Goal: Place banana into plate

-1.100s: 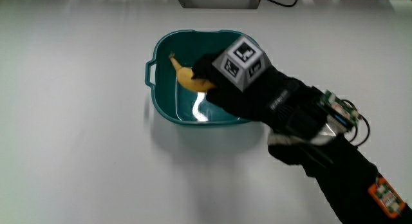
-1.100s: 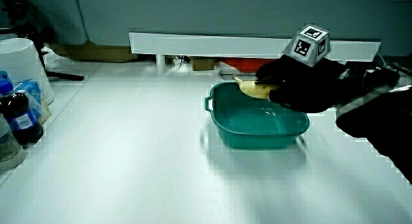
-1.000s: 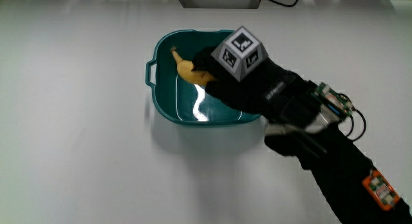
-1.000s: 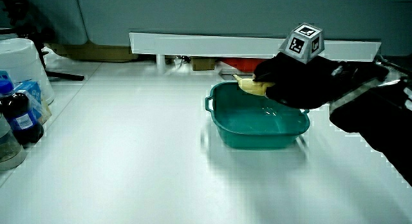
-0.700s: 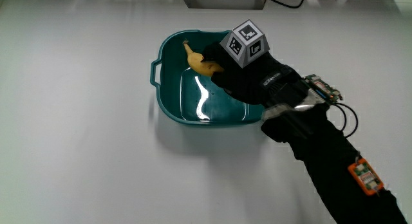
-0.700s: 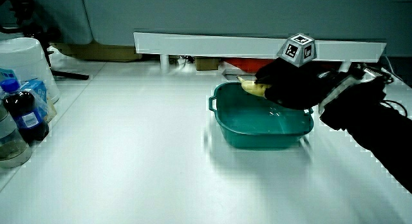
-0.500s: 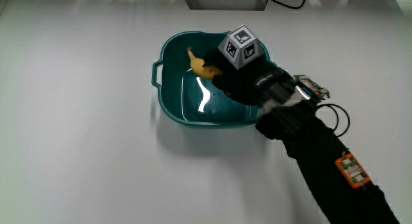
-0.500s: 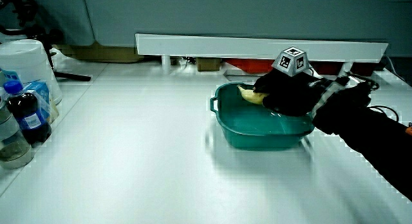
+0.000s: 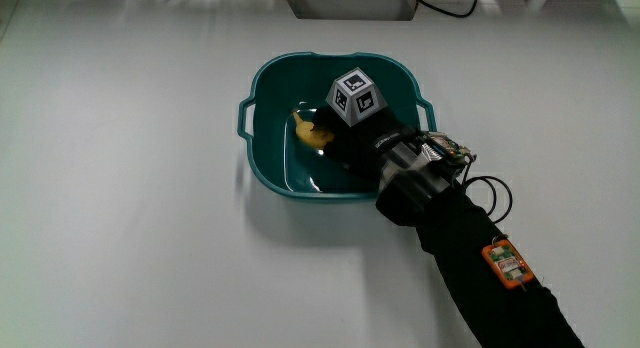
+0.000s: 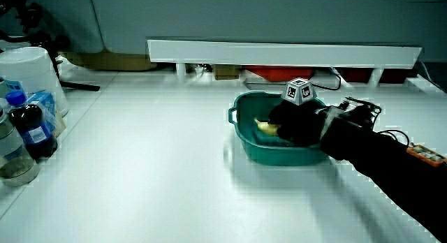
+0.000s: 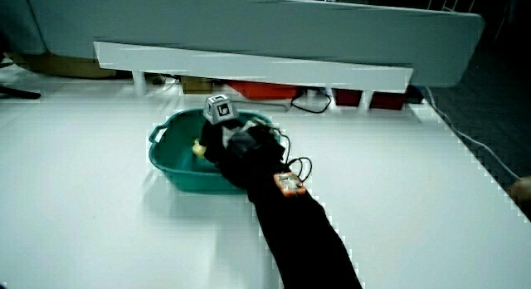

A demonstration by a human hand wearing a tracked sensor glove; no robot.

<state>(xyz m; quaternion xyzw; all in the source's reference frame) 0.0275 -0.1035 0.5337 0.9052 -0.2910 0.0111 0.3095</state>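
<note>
One banana, low in the teal plate

One hand (image 9: 365, 138) reaches down inside the plate (image 9: 262, 153), a deep teal dish with small handles standing on the white worktop (image 9: 120, 188). The banana (image 9: 311, 132) shows as a yellow end just past the glove, down near the plate's floor; in a side view it lies below the rim, beside the hand (image 10: 297, 124). The fingers look wrapped round the banana's hidden end, though the glove covers the contact, so whether it already rests on the floor of the plate is hard to tell.

My reading: this is the set-down. To do it well, lower until the fruit lies flat on the bottom, then spread the fingers gently so it does not roll, and lift the hand straight up, clear of the rim and the handle nearest the forearm. The plate is light-looking and could slide if the wrist drags on its wall
</note>
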